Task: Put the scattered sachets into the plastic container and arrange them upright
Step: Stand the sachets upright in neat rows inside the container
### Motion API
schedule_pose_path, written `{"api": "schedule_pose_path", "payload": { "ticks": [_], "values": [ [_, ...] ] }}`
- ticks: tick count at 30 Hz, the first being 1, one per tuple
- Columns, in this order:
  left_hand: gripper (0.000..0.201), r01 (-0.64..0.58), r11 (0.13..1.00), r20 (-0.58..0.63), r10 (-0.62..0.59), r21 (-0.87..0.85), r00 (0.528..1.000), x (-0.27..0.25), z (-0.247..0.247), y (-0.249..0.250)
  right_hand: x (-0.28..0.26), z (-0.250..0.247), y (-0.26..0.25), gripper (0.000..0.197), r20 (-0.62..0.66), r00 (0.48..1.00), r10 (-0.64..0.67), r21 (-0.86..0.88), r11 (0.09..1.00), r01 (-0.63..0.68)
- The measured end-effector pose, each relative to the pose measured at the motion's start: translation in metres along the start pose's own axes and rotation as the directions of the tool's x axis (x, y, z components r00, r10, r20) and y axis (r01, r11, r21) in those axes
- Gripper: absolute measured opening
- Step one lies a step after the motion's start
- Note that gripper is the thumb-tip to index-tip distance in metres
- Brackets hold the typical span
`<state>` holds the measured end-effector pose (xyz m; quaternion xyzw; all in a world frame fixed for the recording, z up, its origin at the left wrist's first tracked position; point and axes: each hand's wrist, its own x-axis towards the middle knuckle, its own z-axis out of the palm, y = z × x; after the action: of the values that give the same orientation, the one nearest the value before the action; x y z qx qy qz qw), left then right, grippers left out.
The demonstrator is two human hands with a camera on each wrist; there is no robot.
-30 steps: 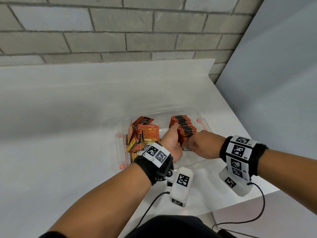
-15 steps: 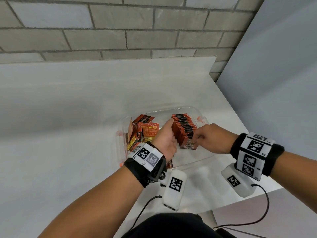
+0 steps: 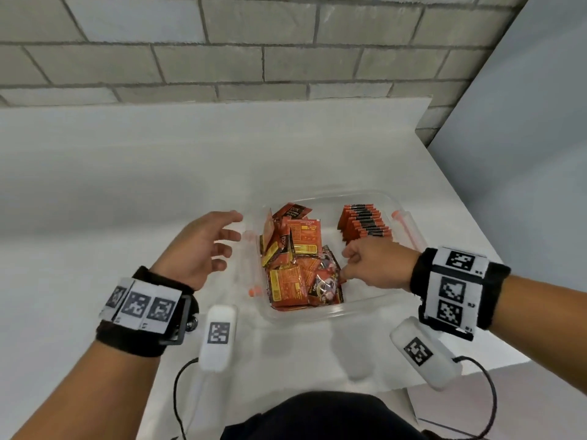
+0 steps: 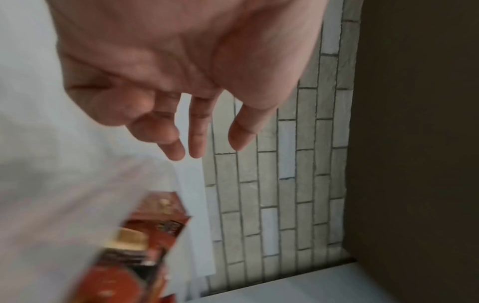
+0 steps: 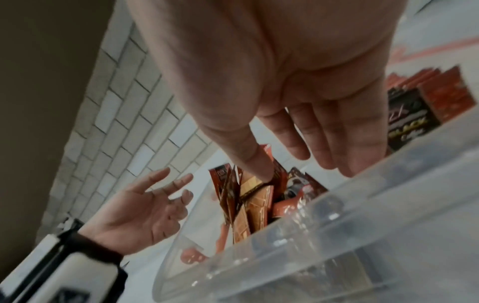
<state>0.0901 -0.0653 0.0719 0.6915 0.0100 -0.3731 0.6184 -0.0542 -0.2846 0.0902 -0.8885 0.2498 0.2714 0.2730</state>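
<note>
At centre frame the plastic container (image 3: 333, 312) on the worktop (image 3: 95, 217) holds loose sachets (image 3: 295, 265). The left hand (image 3: 203, 249) hovers spread, empty. The right hand (image 3: 378, 265) seemingly pinches one sachet.

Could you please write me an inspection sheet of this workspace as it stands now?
Surface: white countertop, bare where visible.
Job's things: clear plastic container holds an upright row of sachets at its far right and a jumbled pile of sachets at its left.
Clutter: nothing seen.
Hands: left hand open, beside the container's left wall, holding nothing; right hand reaches into the pile, thumb on a sachet; a grip cannot be confirmed.
Cables: black cables hang from the wrist units below the counter edge.
Surroundings: grey brick wall behind, plain panel to the right.
</note>
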Motion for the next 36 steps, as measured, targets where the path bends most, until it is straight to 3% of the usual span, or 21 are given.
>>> {"api": "schedule_pose_path", "payload": {
  "ticks": [4, 7, 13, 17, 19, 20, 32, 36],
  "values": [
    [0.025, 0.041, 0.998, -0.026, -0.040, 0.037, 0.999, 0.003, 0.008, -0.025, 0.014, -0.004, -0.021, 0.031, -0.078, 0.996, 0.048, 0.102, 0.994, -0.040],
    [0.031, 0.031, 0.999, -0.017, -0.031, 0.009, 0.999, 0.004, 0.014, -0.034, 0.023, -0.009, -0.036, 0.045, -0.111, 0.989, 0.098, 0.241, 0.968, -0.069],
    [0.030, 0.000, 0.999, -0.013, 0.000, -0.041, 1.000, 0.006, 0.012, -0.034, 0.031, -0.006, -0.061, 0.037, -0.090, 0.988, 0.125, 0.500, 0.864, -0.064],
    [0.031, -0.004, 0.997, -0.001, 0.004, -0.080, 1.000, 0.007, 0.012, -0.033, 0.030, 0.004, -0.075, 0.039, -0.045, 0.993, 0.113, 0.570, 0.819, -0.068],
    [0.033, -0.004, 0.995, 0.010, 0.005, -0.100, 1.000, 0.008, 0.012, -0.034, 0.029, 0.007, -0.082, 0.021, -0.029, 0.995, 0.099, 0.575, 0.816, -0.065],
    [0.034, -0.002, 0.994, 0.015, 0.004, -0.106, 1.000, 0.008, 0.012, -0.034, 0.029, 0.007, -0.086, 0.021, -0.025, 0.995, 0.100, 0.562, 0.824, -0.068],
    [0.031, -0.019, 0.993, 0.029, 0.023, -0.116, 0.999, 0.011, 0.011, -0.039, 0.040, 0.010, -0.105, 0.031, -0.007, 0.995, 0.099, 0.295, 0.951, -0.093],
    [0.032, -0.016, 0.993, 0.031, 0.019, -0.114, 0.999, 0.011, 0.011, -0.039, 0.045, 0.019, -0.106, 0.041, 0.030, 0.995, 0.096, 0.337, 0.936, -0.101]
  ]
}}
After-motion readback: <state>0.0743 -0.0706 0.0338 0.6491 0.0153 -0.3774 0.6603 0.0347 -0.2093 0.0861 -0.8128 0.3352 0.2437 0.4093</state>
